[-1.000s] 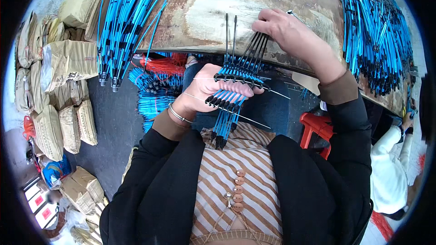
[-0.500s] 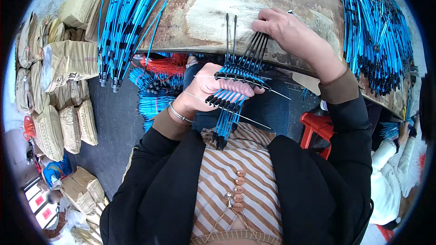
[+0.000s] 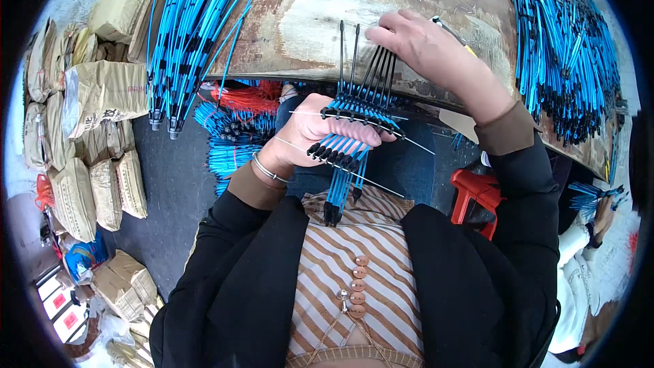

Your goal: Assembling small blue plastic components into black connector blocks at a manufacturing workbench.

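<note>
My left hand [image 3: 308, 128] is closed around a row of blue rods [image 3: 340, 187] with black fittings, held in front of my waist. Two thin metal wires [image 3: 417, 144] run crosswise through the black fittings, above and below my fingers. From the row's far end rise slim black stems [image 3: 342, 54], two of them standing apart on the left. My right hand [image 3: 426, 51] is closed at the tips of the other stems [image 3: 383, 71], over the table's near edge. Its fingertips are partly hidden behind the hand.
Blue rods with black parts [image 3: 187, 34] lie on the wooden table [image 3: 279, 48] at left, and a large heap [image 3: 562, 61] lies at right. Below are bundled blue rods [image 3: 231, 153] and a red stool [image 3: 473, 197]. Paper-wrapped packages [image 3: 105, 95] line the left. A person's white sleeve [image 3: 572, 245] shows at right.
My right hand has shifted slightly left across the stem tips. One of the two separate stems now leans a little more to the right. My left hand has stayed nearly still.
</note>
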Demonstrator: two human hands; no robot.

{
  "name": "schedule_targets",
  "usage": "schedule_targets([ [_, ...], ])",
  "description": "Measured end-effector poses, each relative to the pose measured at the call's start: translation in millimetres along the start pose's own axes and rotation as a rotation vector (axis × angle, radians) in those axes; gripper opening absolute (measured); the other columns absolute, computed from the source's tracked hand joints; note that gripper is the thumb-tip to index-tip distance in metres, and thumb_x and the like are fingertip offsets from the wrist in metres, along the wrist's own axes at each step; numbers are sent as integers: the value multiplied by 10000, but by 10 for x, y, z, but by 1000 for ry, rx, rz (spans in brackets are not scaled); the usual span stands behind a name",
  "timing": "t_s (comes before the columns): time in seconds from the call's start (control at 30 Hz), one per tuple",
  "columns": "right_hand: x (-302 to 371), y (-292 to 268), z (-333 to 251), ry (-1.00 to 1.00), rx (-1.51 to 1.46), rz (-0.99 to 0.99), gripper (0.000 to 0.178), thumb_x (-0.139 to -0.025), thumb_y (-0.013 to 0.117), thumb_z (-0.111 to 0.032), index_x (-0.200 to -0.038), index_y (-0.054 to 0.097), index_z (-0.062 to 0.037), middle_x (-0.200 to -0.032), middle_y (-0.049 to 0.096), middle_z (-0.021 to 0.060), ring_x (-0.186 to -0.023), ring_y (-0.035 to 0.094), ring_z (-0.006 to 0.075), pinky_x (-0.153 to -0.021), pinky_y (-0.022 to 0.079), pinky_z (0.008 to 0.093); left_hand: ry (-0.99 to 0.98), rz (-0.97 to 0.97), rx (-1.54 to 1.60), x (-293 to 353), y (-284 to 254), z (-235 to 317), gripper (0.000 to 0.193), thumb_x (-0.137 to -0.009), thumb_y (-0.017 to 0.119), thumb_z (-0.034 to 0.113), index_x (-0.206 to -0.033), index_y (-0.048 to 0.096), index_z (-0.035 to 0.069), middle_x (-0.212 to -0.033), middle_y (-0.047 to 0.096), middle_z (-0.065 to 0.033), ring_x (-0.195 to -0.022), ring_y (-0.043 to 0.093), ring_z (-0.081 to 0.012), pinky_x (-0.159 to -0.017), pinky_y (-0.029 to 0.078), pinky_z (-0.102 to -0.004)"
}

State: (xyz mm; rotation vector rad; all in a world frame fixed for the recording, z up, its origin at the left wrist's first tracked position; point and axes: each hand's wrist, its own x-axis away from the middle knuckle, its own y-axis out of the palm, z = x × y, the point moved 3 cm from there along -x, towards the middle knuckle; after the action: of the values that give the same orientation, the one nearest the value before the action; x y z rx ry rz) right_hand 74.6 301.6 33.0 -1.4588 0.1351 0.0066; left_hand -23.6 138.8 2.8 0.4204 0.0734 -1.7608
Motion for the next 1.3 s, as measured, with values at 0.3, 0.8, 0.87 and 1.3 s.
schedule_targets([
  [0.3,34,40,-53,23,90,115,279,-753,551,-23,-993,486,-150,-1010,481,58,-837,519,225,-799,490,329,-12,41,170,21,-31,-32,142,-798,641,43,-929,688,12,-936,691,-147,-854,684,-239,-751,531,-276],
  [0.8,-20,72,9,-36,-1,92,240,-779,534,-21,-985,488,-136,-1018,502,71,-875,554,236,-782,507,335,-81,54,69,32,-38,-3,162,-780,652,47,-933,698,22,-933,692,-146,-828,685,-226,-747,530,-270],
  [0.87,-23,77,16,-35,-7,84,239,-780,532,-22,-986,490,-135,-1017,503,71,-875,555,236,-786,505,335,-111,69,130,19,-19,2,162,-776,652,40,-930,700,24,-929,693,-145,-819,685,-222,-742,530,-267],
  [1.3,-119,169,44,-88,110,96,296,-777,525,-33,-1035,478,-170,-1012,488,72,-828,535,223,-747,497,323,-76,24,58,-54,-55,5,163,-761,660,30,-918,704,28,-916,696,-139,-807,685,-208,-723,532,-259],
])
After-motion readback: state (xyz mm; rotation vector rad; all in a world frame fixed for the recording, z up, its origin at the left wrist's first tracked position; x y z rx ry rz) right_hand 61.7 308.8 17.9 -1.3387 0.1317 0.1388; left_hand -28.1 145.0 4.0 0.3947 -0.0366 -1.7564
